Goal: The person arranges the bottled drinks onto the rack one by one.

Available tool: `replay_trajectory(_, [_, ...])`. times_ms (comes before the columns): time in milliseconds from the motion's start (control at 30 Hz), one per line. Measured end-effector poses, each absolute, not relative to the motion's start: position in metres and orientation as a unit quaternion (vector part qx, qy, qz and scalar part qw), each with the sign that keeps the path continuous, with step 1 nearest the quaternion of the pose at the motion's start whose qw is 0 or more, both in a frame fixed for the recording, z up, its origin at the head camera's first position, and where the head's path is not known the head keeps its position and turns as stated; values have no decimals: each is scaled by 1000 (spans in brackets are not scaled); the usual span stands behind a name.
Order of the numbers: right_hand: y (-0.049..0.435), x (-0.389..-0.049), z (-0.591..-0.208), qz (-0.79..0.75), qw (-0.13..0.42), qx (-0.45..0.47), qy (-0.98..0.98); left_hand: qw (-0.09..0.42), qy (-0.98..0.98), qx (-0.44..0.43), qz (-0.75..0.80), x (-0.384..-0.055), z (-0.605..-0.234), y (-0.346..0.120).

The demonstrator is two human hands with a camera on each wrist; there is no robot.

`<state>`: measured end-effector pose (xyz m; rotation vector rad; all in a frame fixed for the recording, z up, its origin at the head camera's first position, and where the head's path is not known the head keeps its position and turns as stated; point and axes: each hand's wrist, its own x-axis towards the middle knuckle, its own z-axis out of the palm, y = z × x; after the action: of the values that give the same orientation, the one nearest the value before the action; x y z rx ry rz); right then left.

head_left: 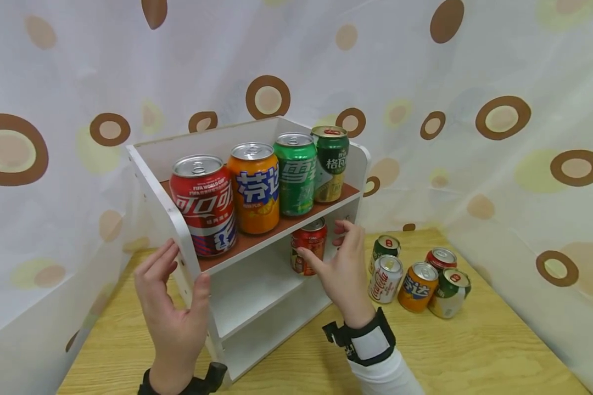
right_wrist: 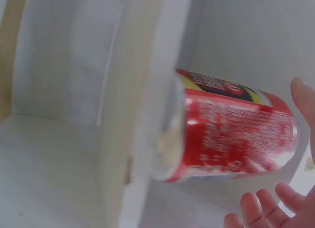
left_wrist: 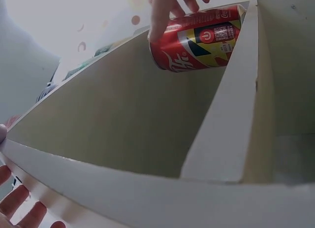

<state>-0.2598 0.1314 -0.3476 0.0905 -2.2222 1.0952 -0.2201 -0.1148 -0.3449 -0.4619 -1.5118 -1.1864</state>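
Red Coke can is standing upright on the middle tier of the white shelf, close to the front edge, so I'll use it as the center of the clock, going by the head view.

Right hand is at about 4 o'clock, thumb and fingers spread apart around the can rather than clamped on it. The right wrist view has the thumb tip just beside it and the other fingers a bit off; can't tell if anything's actually touching.

Left hand is down at 8 o'clock, well apart from the right one. Its fingers and thumb are spread either side of the shelf's side panel, can't tell how hard they press.

Top tier's got four cans: big red can at 10, orange can between 10 and 11, bright green can near 12, dark green-and-gold can between 12 and 1.

Over around 3 to 4 o'clock, on the wood-grain table, there's a cluster: white Coca-Cola can, second orange can, another red can, a green-and-white can and a dark green can.
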Motion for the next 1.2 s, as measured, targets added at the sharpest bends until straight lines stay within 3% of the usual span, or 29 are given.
replay_trajectory(333, [121,-271,-366,386,306,30,-869,548,-645,-188,-499,-218,-345,-116])
replay_trajectory(700, [127,-270,-360,378,276,51,-882,553,-639,-191,-499,-220,-344,-115])
replay_trajectory(1200, [140,-270,-354,444,173,99,-874,548,-643,-191,-500,-219,-345,-115])
